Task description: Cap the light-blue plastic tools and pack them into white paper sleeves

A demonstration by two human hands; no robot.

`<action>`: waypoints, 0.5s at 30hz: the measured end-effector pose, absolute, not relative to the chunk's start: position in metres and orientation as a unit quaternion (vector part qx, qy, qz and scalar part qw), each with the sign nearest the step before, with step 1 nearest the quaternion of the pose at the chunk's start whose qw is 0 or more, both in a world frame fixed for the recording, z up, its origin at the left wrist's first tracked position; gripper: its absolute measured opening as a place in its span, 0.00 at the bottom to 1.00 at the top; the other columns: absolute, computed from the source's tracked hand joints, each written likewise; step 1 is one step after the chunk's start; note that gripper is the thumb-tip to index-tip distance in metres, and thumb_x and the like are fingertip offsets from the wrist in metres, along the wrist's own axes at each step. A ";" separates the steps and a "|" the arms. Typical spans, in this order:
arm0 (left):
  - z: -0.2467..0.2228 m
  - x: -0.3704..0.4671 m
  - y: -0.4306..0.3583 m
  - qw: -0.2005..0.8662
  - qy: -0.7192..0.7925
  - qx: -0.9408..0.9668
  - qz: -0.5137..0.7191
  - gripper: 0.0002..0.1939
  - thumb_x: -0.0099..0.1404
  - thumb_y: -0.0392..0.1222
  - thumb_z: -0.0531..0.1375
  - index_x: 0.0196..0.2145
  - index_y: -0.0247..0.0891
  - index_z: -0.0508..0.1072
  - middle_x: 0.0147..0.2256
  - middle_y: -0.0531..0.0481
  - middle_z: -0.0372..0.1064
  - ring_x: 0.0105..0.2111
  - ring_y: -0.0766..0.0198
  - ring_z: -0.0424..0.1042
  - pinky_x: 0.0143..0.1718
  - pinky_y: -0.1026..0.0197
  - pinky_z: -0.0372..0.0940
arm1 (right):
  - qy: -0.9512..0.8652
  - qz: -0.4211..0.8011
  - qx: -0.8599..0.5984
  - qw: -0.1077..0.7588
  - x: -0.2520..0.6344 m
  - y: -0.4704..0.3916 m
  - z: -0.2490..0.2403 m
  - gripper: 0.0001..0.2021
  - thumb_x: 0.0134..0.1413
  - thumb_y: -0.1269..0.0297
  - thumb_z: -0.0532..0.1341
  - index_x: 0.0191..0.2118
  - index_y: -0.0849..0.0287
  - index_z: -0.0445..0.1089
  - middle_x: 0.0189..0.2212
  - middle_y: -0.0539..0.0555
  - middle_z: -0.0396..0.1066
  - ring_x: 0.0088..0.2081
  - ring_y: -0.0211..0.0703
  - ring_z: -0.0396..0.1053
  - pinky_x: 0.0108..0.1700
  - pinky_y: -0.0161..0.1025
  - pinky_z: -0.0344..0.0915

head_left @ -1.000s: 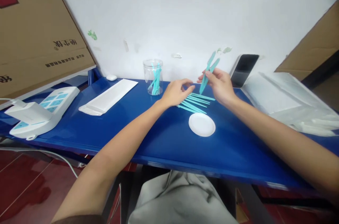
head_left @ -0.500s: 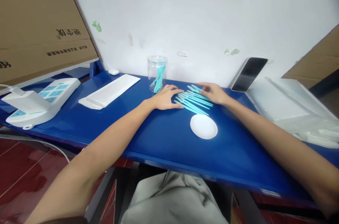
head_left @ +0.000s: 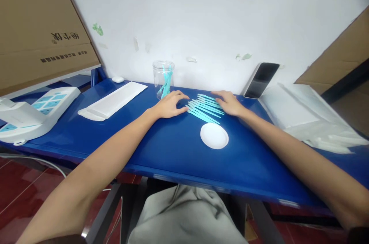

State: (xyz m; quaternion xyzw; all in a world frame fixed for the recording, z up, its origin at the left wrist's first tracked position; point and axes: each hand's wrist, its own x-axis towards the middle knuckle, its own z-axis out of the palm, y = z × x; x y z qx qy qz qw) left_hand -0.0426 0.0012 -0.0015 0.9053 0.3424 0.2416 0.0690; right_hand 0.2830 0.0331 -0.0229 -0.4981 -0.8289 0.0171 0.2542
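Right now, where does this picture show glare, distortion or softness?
Head view: the glossy blue table shows pale glare along its front edge; head view again: the white, blue-panelled power strip looks stretched at left; same view: the slim teal sticks look slightly soft.

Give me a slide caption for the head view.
Left hand and right hand flank turquoise sticks behind a white disc.
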 end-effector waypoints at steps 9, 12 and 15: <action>-0.010 -0.027 -0.003 0.070 0.326 0.906 0.260 0.15 0.70 0.49 0.58 0.42 0.39 0.81 0.44 0.43 0.73 0.46 0.53 0.72 0.52 0.49 0.66 | -0.865 0.036 -0.414 0.280 0.260 -0.048 -0.017 0.20 0.70 0.55 0.52 0.53 0.54 0.77 0.56 0.61 0.73 0.58 0.59 0.67 0.59 0.62 0.61; -0.011 -0.024 -0.004 0.070 0.330 0.906 0.256 0.14 0.70 0.48 0.57 0.41 0.40 0.80 0.43 0.43 0.73 0.45 0.53 0.71 0.51 0.49 0.66 | -0.894 0.055 -0.370 0.248 0.252 -0.054 -0.013 0.20 0.71 0.53 0.51 0.54 0.53 0.78 0.58 0.59 0.72 0.61 0.59 0.66 0.62 0.61 0.58; -0.011 -0.022 -0.003 0.067 0.328 0.907 0.256 0.13 0.70 0.48 0.58 0.40 0.40 0.80 0.42 0.44 0.73 0.44 0.53 0.71 0.50 0.50 0.66 | -0.904 0.072 -0.353 0.230 0.252 -0.053 -0.012 0.22 0.72 0.52 0.50 0.56 0.53 0.77 0.59 0.58 0.72 0.63 0.58 0.65 0.63 0.61 0.57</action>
